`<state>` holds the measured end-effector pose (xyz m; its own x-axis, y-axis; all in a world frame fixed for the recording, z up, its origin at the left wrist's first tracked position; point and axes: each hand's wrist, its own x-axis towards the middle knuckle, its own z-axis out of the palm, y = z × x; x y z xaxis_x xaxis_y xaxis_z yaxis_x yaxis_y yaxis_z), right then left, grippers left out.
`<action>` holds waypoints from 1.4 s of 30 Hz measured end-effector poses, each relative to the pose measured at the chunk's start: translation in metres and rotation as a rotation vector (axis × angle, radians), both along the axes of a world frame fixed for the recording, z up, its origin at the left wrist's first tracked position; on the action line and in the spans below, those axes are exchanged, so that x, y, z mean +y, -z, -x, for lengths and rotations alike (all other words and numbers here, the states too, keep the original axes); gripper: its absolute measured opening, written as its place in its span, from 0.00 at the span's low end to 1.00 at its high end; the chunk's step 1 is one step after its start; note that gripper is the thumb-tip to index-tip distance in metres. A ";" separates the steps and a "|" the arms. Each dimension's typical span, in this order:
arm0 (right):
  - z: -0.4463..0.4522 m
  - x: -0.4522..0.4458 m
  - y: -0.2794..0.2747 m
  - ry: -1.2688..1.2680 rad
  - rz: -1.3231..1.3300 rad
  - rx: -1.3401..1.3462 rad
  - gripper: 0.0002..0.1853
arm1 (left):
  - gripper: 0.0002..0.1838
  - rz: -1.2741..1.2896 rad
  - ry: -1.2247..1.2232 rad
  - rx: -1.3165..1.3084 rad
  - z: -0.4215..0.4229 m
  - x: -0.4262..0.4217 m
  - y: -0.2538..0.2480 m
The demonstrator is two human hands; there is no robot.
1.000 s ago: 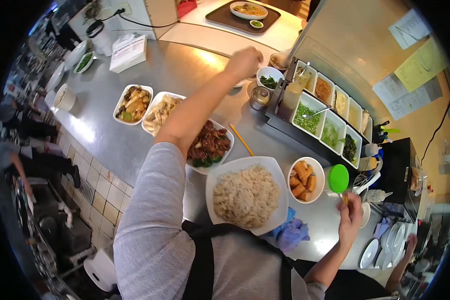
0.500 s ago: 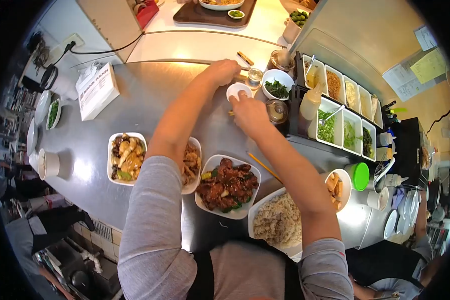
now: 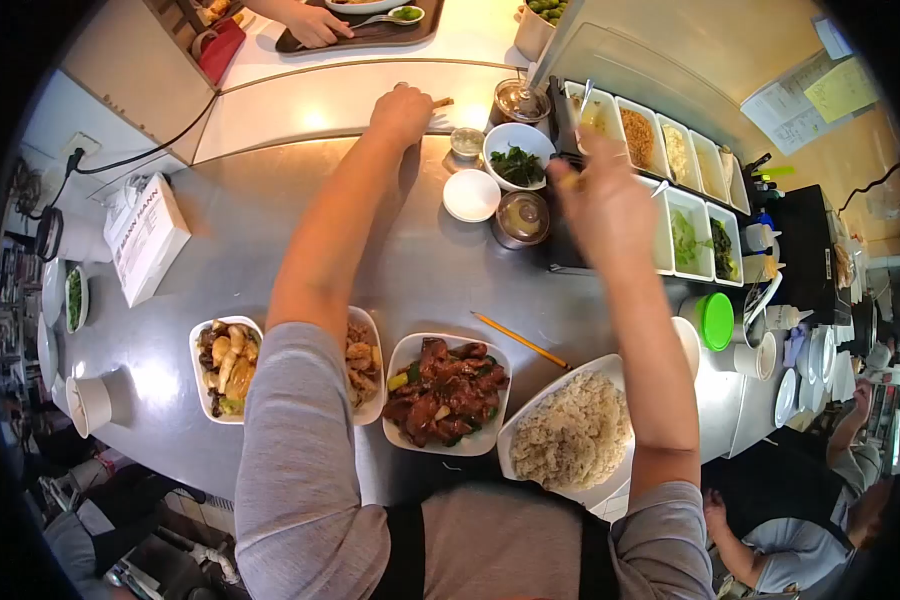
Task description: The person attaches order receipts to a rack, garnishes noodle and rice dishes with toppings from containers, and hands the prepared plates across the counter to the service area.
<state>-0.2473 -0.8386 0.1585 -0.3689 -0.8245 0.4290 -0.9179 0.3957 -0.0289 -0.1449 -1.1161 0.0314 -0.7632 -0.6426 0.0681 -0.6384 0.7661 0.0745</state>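
Observation:
My left hand (image 3: 402, 115) is closed at the raised ledge behind the steel counter; what is in its fingers, if anything, is hidden. A small brown object (image 3: 442, 102) lies just right of it. Smeared by motion, my right hand (image 3: 607, 205) is over the front edge of the topping rack, and its fingers cannot be made out. Between the hands stand a small white bowl (image 3: 471, 195), a little clear cup (image 3: 466, 142), a bowl of leafy greens (image 3: 517, 165) and a lidded metal pot (image 3: 521, 219).
Near me are dishes of glazed meat (image 3: 446, 393), fried rice (image 3: 570, 430) and mushrooms (image 3: 228, 365), plus a pencil (image 3: 520, 340). A green-lidded tub (image 3: 715, 321) stands right, a white box (image 3: 150, 240) left. Another person's hand (image 3: 315, 25) touches a tray (image 3: 410, 33) beyond the ledge.
My right hand has left the small white bowl and moved right to the topping rack. My left hand has shifted slightly left. Another person's hand has appeared at the tray.

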 end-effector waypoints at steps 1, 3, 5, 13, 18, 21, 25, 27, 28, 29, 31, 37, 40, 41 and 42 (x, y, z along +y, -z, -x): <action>0.023 0.000 -0.005 0.091 0.091 -0.048 0.23 | 0.10 -0.108 -0.069 -0.025 -0.015 0.003 -0.009; 0.053 -0.003 0.014 0.077 0.040 -0.116 0.23 | 0.12 -0.385 -0.163 0.048 -0.032 0.011 -0.019; 0.059 0.002 0.018 0.054 0.026 -0.179 0.21 | 0.13 -0.721 -0.215 0.241 -0.045 0.025 -0.022; 0.044 0.054 0.023 0.020 0.306 -0.388 0.16 | 0.11 -1.256 -0.207 0.444 -0.052 0.103 0.009; 0.023 0.081 0.013 -0.096 0.476 -0.439 0.14 | 0.11 -0.706 -0.232 0.340 -0.054 0.140 -0.033; 0.010 0.118 0.006 -0.186 0.564 -0.664 0.20 | 0.09 -1.029 -0.115 0.700 -0.055 0.226 -0.089; -0.006 0.159 0.042 -0.215 0.643 -1.191 0.23 | 0.09 -0.950 0.074 0.728 -0.018 0.336 -0.106; -0.012 0.188 0.042 -0.192 0.726 -1.408 0.20 | 0.12 -0.645 0.147 0.721 0.007 0.398 -0.111; -0.004 0.206 0.039 -0.189 0.792 -1.531 0.18 | 0.14 -0.550 0.226 0.581 0.016 0.420 -0.123; 0.006 0.227 0.038 -0.179 0.851 -1.662 0.17 | 0.16 -0.462 0.294 0.434 0.022 0.440 -0.134; 0.034 0.271 0.043 -0.107 0.955 -1.883 0.14 | 0.19 -0.518 0.438 0.575 0.028 0.481 -0.134; 0.199 0.428 0.085 0.188 0.034 -1.108 0.14 | 0.22 -0.668 0.279 0.578 -0.017 0.538 -0.151; 0.240 0.455 0.101 0.140 0.099 -0.639 0.18 | 0.21 -1.193 0.045 0.621 -0.039 0.560 -0.128; 0.241 0.458 0.103 0.073 0.208 -0.528 0.20 | 0.21 -1.349 -0.014 0.668 -0.042 0.570 -0.122; 0.232 0.457 0.088 0.048 0.219 -0.433 0.20 | 0.21 -1.500 -0.079 0.715 -0.041 0.580 -0.117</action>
